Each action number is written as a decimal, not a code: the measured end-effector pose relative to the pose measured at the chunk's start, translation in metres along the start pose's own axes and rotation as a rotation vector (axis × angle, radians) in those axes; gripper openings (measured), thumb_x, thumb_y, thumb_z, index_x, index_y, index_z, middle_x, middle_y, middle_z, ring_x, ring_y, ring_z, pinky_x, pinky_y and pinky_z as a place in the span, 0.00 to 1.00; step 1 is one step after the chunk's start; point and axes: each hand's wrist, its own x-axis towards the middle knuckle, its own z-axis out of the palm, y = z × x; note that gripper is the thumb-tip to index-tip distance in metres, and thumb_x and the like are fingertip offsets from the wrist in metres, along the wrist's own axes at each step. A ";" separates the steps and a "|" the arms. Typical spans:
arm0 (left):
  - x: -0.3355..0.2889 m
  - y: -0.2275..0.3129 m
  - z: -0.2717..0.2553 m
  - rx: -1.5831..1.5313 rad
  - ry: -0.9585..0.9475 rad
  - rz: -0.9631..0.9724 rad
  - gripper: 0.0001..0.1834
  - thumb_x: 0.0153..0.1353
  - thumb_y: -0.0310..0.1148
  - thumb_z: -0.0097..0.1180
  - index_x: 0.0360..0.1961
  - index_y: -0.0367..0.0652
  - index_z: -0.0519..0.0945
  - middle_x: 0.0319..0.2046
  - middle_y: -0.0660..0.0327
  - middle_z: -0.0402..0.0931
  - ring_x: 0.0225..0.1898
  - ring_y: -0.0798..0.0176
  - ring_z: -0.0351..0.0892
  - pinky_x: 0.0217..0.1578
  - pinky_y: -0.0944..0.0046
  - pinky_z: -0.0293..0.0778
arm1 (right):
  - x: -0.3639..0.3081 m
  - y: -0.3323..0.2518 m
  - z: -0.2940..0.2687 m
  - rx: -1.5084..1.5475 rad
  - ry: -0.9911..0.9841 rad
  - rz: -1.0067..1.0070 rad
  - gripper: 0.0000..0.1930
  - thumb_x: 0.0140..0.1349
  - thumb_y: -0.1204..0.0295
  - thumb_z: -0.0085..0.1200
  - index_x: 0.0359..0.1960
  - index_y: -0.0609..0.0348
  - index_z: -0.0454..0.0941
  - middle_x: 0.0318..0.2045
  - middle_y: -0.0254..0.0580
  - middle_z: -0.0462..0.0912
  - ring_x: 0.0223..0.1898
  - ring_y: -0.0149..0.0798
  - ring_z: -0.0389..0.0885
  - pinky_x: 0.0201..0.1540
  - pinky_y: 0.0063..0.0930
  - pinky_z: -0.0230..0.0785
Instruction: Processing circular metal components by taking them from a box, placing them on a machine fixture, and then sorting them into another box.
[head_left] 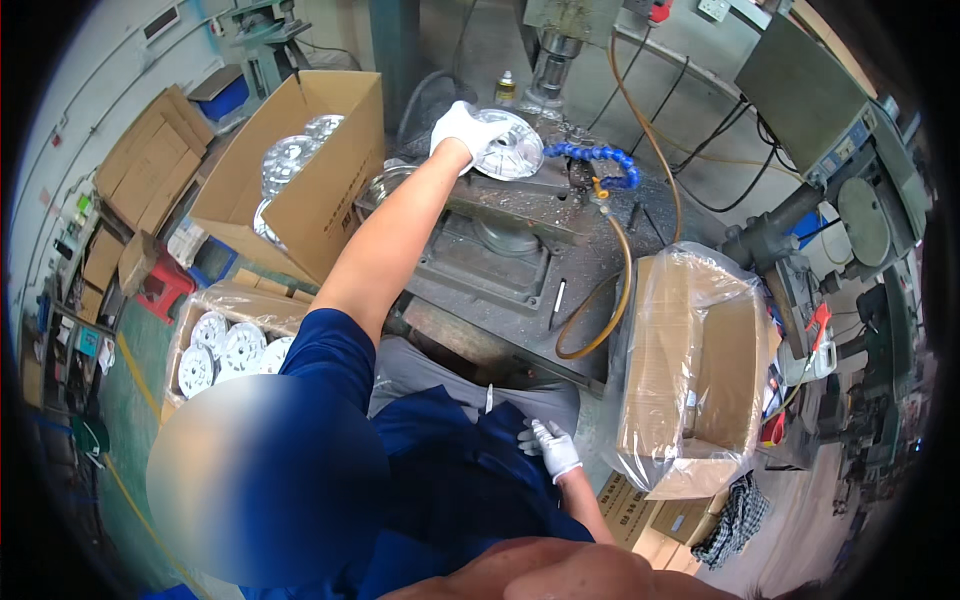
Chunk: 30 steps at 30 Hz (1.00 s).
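My left hand point(464, 134), in a white glove, reaches far forward over the machine table and grips the left rim of a round, silvery metal disc casting point(511, 148). The disc lies on a raised fixture under the spindle of a drill press point(552, 72); its left edge is partly hidden by the glove. My right hand point(550, 448), also in a white glove, rests on my lap by the right thigh, holding nothing, its fingers loosely apart. Close beside the disc, a blue segmented hose point(612, 158) curves to the right.
Left of the table, a tall cardboard box point(335, 175) holds several metal discs; a lower box point(180, 345) holds more. A plastic-lined carton point(650, 370) stands at my right. A brown hose point(625, 290) loops over the table's right edge. A yellow bottle point(505, 90) stands behind the disc.
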 end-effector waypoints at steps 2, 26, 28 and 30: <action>0.009 0.007 0.007 0.139 -0.044 -0.026 0.48 0.44 0.63 0.69 0.55 0.31 0.78 0.50 0.44 0.81 0.51 0.51 0.83 0.51 0.59 0.77 | -0.005 0.002 -0.004 -0.027 0.021 -0.015 0.21 0.74 0.59 0.51 0.57 0.64 0.75 0.39 0.47 0.87 0.34 0.36 0.86 0.39 0.25 0.78; -0.002 0.023 -0.008 0.435 -0.110 -0.059 0.49 0.52 0.71 0.55 0.63 0.41 0.73 0.62 0.45 0.72 0.63 0.49 0.73 0.61 0.56 0.71 | -0.017 -0.103 -0.002 -0.801 0.192 -0.630 0.17 0.65 0.63 0.60 0.49 0.62 0.81 0.43 0.57 0.84 0.46 0.54 0.83 0.51 0.41 0.75; -0.003 0.019 -0.006 0.348 -0.170 -0.078 0.48 0.54 0.71 0.53 0.62 0.41 0.75 0.60 0.45 0.74 0.61 0.49 0.75 0.60 0.56 0.71 | -0.029 -0.158 0.001 -0.885 0.325 -0.900 0.13 0.63 0.68 0.61 0.47 0.58 0.82 0.40 0.52 0.85 0.42 0.52 0.84 0.48 0.41 0.76; -0.001 0.015 -0.005 0.361 -0.172 -0.046 0.46 0.55 0.71 0.52 0.60 0.41 0.77 0.58 0.47 0.77 0.60 0.49 0.76 0.60 0.56 0.72 | -0.034 -0.213 0.011 -0.846 0.511 -1.085 0.16 0.60 0.71 0.63 0.49 0.61 0.81 0.40 0.52 0.84 0.42 0.52 0.84 0.48 0.41 0.76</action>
